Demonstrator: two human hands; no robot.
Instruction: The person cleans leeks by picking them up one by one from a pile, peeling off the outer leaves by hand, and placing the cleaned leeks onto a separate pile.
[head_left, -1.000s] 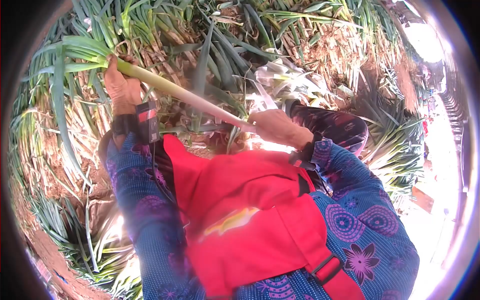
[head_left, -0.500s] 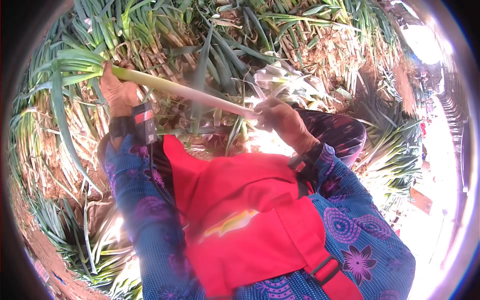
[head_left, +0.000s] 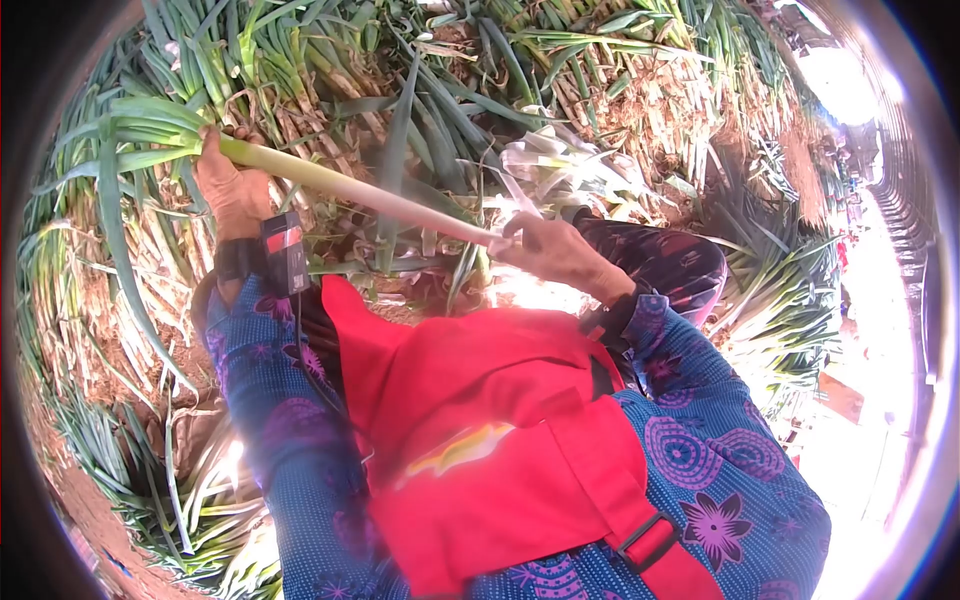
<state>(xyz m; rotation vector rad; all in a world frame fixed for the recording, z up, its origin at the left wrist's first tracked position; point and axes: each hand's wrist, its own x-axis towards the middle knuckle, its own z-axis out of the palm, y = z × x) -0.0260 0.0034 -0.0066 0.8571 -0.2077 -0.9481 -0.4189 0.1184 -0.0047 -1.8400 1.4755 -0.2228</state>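
Note:
A long green onion [head_left: 370,194] stretches slantwise across the view, green leaves at the upper left and pale root end at the lower right. My left hand [head_left: 232,190] is closed round it just below where the leaves fan out. At the pale end, my right hand [head_left: 562,252] has its fingers pinched on the stalk. A thin whitish strip [head_left: 516,192] rises beside the right fingers, and what it joins to is unclear. Behind the right hand lies a heap of pale peelings [head_left: 585,170].
Bundled green onions [head_left: 290,75] line the far side and the left. More onions lie at the right [head_left: 790,310] and lower left [head_left: 235,520]. A red apron [head_left: 490,400] covers my lap, and my knee [head_left: 660,265] is bent beside the right hand.
My right hand has shifted slightly left and down along the pale end, and a whitish strip now stands out beside its fingers. My left hand keeps its grip, moving only a little.

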